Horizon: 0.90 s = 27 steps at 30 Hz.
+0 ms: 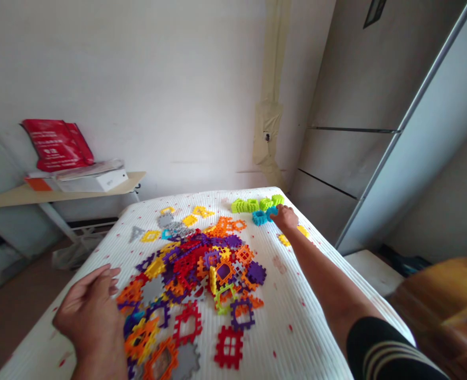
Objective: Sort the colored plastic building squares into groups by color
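- A person's left hand (89,311), fingers spread and curled slightly open, sits at the near edge of a heap of interlocking plastic waffle blocks (194,269); it holds nothing visible, and its lower part is cut off by the frame.
- The right hand (284,217), arm stretched across a ribbed white mattress (281,311), touches a cluster of blue blocks (262,216) at the far side. Its fingers are bunched and partly hidden behind the hand, so whether they pinch the blue piece cannot be made out.
- Lime-green blocks (255,205), joined together, stand just behind the blue ones.
- Red, purple, orange and yellow pieces overlap in the heap, hiding those beneath; grey and yellow pieces lie scattered apart from it.
- A black striped sleeve (384,353) is cut off at the lower edge.
- Beyond the bed, a red bag (55,145) and a white box (99,182) sit on a wall shelf (23,198); a grey cabinet (344,158) stands at right.
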Available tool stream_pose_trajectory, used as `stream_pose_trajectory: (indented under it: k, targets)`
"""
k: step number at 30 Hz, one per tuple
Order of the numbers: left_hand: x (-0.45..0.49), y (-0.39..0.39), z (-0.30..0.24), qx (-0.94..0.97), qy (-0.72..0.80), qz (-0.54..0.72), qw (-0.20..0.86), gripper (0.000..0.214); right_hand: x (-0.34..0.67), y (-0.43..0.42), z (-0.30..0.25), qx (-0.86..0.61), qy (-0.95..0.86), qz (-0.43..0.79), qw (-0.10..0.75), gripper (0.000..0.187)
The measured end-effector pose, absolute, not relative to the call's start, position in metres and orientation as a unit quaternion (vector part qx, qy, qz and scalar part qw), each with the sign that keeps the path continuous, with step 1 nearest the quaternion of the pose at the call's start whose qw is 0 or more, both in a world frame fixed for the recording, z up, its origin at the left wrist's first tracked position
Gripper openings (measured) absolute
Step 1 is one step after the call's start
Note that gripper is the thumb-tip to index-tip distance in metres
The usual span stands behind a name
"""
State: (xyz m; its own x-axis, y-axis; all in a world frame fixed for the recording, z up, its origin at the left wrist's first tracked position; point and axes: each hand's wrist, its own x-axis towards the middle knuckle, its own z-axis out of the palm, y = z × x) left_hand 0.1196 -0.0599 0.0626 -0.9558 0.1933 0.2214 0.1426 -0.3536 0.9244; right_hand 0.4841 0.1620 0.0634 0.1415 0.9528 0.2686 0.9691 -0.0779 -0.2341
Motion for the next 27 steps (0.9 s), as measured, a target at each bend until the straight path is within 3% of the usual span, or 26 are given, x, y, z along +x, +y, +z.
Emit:
stream_pose_trajectory:
  k: [8, 11, 15, 19, 27]
  targets:
    - [0.122, -0.061, 0.064, 0.151, 0.571, 0.807, 0.008, 0.023, 0.484, 0.164, 0.061, -0.730, -0.661, -0.024, 0.173, 0.041]
    - [0.121, -0.061, 0.063, 0.147, 0.577, 0.803, 0.022, 0.024, 0.482, 0.158, 0.063, -0.711, -0.669, -0.047, 0.213, 0.045]
    - [0.119, -0.062, 0.061, 0.159, 0.589, 0.792, 0.018, 0.027, 0.476, 0.135, 0.061, -0.635, -0.715, -0.076, 0.281, 0.033]
    - [0.111, -0.062, 0.052, 0.185, 0.624, 0.759, 0.018, 0.030, 0.469, 0.105, 0.051, -0.556, -0.793, 0.013, 0.248, 0.025]
    - [0.066, -0.075, 0.023, 0.324, 0.792, 0.517, 0.016, 0.025, 0.466, 0.067, 0.048, -0.441, -0.845, 0.196, 0.232, 0.026]
